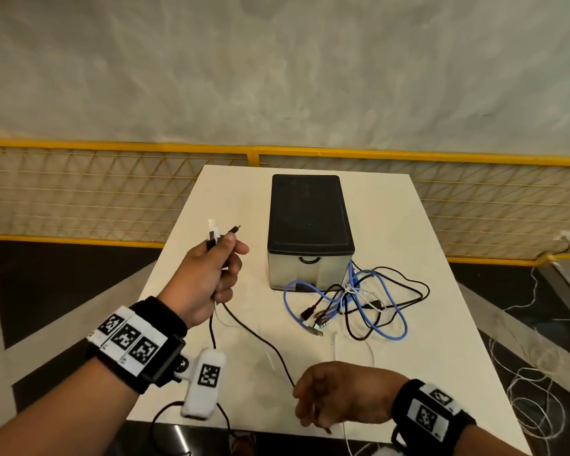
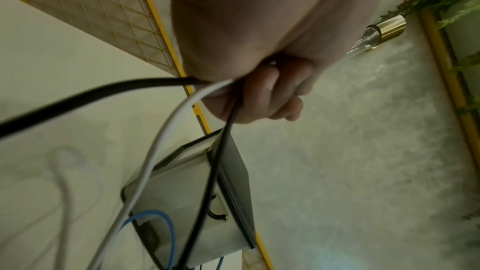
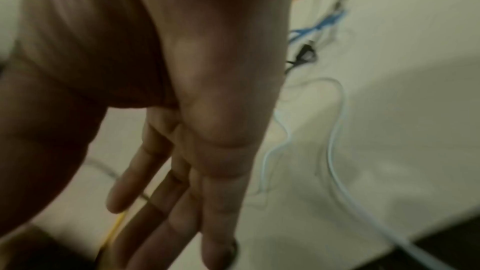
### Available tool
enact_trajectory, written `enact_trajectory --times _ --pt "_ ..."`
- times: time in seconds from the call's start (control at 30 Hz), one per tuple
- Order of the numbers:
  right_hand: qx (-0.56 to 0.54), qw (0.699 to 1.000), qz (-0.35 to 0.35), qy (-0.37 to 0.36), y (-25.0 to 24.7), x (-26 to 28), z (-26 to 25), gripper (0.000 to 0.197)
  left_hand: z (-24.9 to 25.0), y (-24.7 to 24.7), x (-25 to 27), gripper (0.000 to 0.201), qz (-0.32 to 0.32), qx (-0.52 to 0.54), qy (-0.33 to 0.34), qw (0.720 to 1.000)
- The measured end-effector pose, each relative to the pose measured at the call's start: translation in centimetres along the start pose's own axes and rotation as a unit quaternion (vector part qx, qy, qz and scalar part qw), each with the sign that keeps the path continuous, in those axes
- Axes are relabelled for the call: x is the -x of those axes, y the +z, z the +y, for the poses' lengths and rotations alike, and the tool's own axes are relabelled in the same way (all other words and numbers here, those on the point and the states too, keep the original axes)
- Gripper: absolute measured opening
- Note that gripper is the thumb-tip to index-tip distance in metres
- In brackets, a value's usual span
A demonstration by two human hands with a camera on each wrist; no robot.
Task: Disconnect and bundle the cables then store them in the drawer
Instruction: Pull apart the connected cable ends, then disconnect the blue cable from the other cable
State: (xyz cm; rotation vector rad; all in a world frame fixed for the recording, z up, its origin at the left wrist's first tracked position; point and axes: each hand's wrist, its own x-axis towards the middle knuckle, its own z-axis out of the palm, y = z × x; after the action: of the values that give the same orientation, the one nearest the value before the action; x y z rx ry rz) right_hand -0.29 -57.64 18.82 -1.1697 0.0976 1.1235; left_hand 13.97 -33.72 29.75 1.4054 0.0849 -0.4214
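My left hand [image 1: 218, 274] is raised over the table's left side and grips a black cable [image 1: 260, 337] and a white cable; their plugs [image 1: 215, 232] stick up above the fist. In the left wrist view my fingers [image 2: 262, 91] curl round both cables [image 2: 166, 130]. The black cable runs down across the table to my right hand [image 1: 336, 396] near the front edge. In the right wrist view its fingers [image 3: 182, 202] are straight and hold nothing. A black-topped drawer box [image 1: 310, 209] stands mid-table with its drawer closed. A tangle of blue, black and white cables [image 1: 359, 304] lies at its front right.
The white table [image 1: 425, 225] ends just in front of my right hand. A thin white cable [image 3: 335, 151] trails over that front edge. A yellow mesh fence [image 1: 79, 192] runs behind the table. Loose white wire [image 1: 540, 390] lies on the floor at right.
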Motion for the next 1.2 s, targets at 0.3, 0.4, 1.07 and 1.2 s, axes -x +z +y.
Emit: enact_trajectory --times 0.3,0.4,1.07,1.2 --pt "0.316 0.816 0.483 -0.035 -4.1 -4.5 -0.5 0.024 -0.3 -1.8 2.2 0.021 -0.122 -0.024 -0.097 0.987" --pt "0.465 0.751 0.469 0.011 -5.5 -7.4 -0.5 0.043 -0.5 -1.3 2.6 0.023 -0.12 -0.03 -0.084 0.989" --pt "0.564 0.747 0.313 -0.162 3.3 6.4 -19.8 0.008 -1.5 5.6 -0.5 0.034 -0.205 -0.091 0.035 0.974" --pt "0.433 0.785 0.384 -0.222 2.5 6.6 -21.1 0.012 -0.9 7.4 0.2 0.036 -0.205 -0.014 0.019 0.978"
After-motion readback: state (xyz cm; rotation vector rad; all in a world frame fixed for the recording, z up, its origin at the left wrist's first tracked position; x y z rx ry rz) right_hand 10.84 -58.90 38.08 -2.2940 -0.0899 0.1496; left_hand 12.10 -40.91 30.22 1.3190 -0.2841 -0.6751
